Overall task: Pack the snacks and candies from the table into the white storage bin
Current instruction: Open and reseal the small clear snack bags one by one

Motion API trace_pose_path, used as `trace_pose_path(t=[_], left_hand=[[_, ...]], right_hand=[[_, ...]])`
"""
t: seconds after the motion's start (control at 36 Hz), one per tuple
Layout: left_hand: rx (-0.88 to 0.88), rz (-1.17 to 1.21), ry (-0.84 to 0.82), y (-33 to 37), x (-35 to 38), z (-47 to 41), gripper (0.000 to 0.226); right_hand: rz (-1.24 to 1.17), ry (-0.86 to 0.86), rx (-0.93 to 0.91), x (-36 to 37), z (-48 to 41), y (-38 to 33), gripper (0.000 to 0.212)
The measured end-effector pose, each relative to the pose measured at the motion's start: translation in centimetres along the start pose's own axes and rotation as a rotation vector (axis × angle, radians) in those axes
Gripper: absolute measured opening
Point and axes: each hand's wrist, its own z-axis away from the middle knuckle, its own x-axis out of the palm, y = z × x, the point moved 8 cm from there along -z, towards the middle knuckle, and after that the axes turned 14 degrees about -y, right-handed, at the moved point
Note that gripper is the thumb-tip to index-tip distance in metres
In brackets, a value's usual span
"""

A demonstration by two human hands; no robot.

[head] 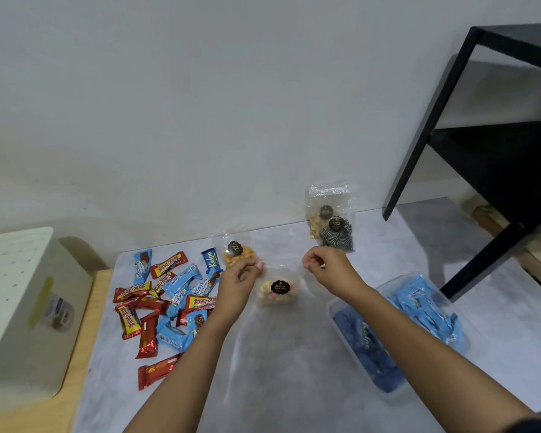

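A clear bag of pastel biscuits point(278, 296) with a black label hangs just above the grey table point(278, 354). My left hand point(239, 278) pinches its top left corner and my right hand point(325, 270) pinches its top right corner. Behind my left hand lies a clear bag of orange snacks point(235, 256). Two more clear snack bags point(333, 225) lean against the wall. A loose pile of red and blue candy bars point(166, 303) covers the table's left part. The white storage bin point(22, 307), with a perforated lid on it, stands at the far left on a wooden surface.
A clear plastic container point(388, 392) filled with blue wrapped packets sits at the table's right. A black metal shelf point(469, 135) stands at the right rear. The wall runs close behind the table.
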Motion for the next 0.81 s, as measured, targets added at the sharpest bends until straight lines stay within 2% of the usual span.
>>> trace_pose_path(t=[0.19, 0.28, 0.36, 0.44, 0.61, 0.81], left_hand=[[0.018, -0.004, -0.004, 0.4, -0.1, 0.1, 0.01], [0.028, 0.013, 0.009, 0.7, -0.1, 0.4, 0.011], [0.048, 0.049, 0.039, 1.3, -0.2, 0.5, 0.01], [0.072, 0.064, 0.064, 2.3, -0.2, 0.4, 0.011], [0.113, 0.06, 0.102, 4.0, -0.8, 0.1, 0.011], [0.183, 0.078, 0.125, 6.5, -1.4, -0.4, 0.008]], right_hand=[[0.411, -0.131, -0.014, 1.0, 0.0, -2.2, 0.016], [0.582, -0.137, -0.025, 0.9, 0.6, -4.2, 0.025], [0.643, -0.104, -0.08, 0.5, 1.2, -6.2, 0.031], [0.61, -0.048, -0.099, -0.3, 1.2, -6.7, 0.029], [0.43, 0.013, -0.139, -2.0, 0.9, -6.3, 0.01], [0.217, -0.007, -0.105, -3.6, 1.0, -6.8, 0.01]])
